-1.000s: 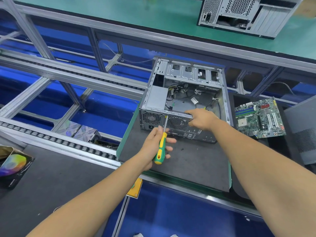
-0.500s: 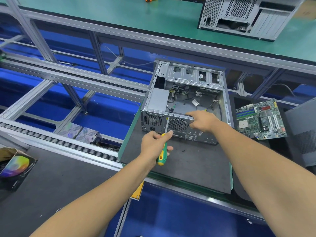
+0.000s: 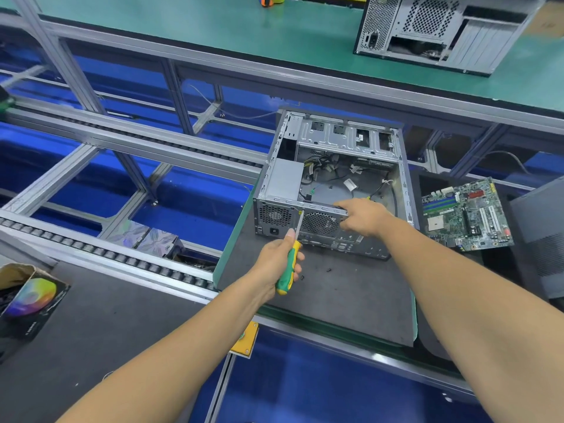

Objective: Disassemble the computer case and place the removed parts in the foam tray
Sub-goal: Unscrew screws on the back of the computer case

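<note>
Open computer case (image 3: 332,184) lying on its side on a dark mat (image 3: 341,297) on the tabletop, rear panel toward the viewer, loose cables inside. Left hand (image 3: 276,261) curled round the green-and-yellow handle of a screwdriver (image 3: 288,264), shaft angled up to the rear panel's top edge between the two fan grilles. Right hand (image 3: 361,218) gripping that same top edge just right of the shaft, fingers hooked over the rim. Two small dark screws (image 3: 329,269) loose on the mat just in front of the case, near the left hand.

Right of the case, apart from it: a green motherboard (image 3: 467,213) lying flat on dark foam, and a grey panel (image 3: 543,227) at the frame's edge. Far side, on a green tabletop: a second case (image 3: 439,29), upright. Left: aluminium conveyor rails (image 3: 122,141) over blue bins, and a box with a rainbow-coloured disc (image 3: 30,296) at the lower left.

Compared with a second ago: screwdriver tip a touch higher on the panel, left hand shifted slightly up and right; right hand in the same grip on the rim; case and motherboard unmoved.
</note>
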A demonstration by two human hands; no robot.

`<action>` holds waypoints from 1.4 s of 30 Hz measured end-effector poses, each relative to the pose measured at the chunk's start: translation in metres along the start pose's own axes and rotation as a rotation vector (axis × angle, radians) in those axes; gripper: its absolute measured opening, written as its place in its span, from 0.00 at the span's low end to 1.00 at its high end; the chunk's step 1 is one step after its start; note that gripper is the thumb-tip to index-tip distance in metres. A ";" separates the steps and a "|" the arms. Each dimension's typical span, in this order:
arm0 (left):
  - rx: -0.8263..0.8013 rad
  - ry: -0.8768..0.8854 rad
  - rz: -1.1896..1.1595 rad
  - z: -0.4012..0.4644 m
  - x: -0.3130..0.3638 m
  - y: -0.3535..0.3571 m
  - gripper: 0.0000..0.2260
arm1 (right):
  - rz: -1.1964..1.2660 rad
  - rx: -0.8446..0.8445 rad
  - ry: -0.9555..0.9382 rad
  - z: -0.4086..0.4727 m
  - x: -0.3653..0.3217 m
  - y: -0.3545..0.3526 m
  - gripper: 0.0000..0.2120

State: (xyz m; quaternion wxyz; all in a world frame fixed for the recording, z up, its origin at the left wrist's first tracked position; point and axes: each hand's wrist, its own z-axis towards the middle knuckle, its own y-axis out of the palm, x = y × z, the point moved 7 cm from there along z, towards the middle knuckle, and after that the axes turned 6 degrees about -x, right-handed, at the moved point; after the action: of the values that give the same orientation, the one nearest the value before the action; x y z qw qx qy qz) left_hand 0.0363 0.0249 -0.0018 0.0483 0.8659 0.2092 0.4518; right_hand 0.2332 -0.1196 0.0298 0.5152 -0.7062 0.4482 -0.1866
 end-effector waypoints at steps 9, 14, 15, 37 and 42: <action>0.108 0.131 -0.060 0.001 -0.004 -0.009 0.18 | 0.005 -0.016 0.000 -0.001 0.001 0.001 0.26; 0.003 0.111 0.048 0.001 -0.005 -0.006 0.22 | 0.002 -0.013 0.009 -0.001 -0.001 0.000 0.32; -0.022 0.096 0.045 0.001 -0.005 -0.005 0.21 | 0.002 -0.012 0.008 -0.001 -0.001 0.000 0.32; -0.029 0.131 0.080 0.000 -0.004 0.004 0.21 | 0.007 -0.018 0.006 -0.004 -0.002 -0.002 0.27; -0.113 0.027 -0.013 0.002 -0.010 0.003 0.24 | 0.009 -0.015 0.001 -0.005 -0.004 -0.002 0.27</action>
State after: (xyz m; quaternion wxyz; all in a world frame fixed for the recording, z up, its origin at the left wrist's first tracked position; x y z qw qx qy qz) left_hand 0.0336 0.0180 -0.0102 0.0973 0.8542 0.1896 0.4742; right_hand 0.2282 -0.1194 0.0343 0.5107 -0.7079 0.4530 -0.1813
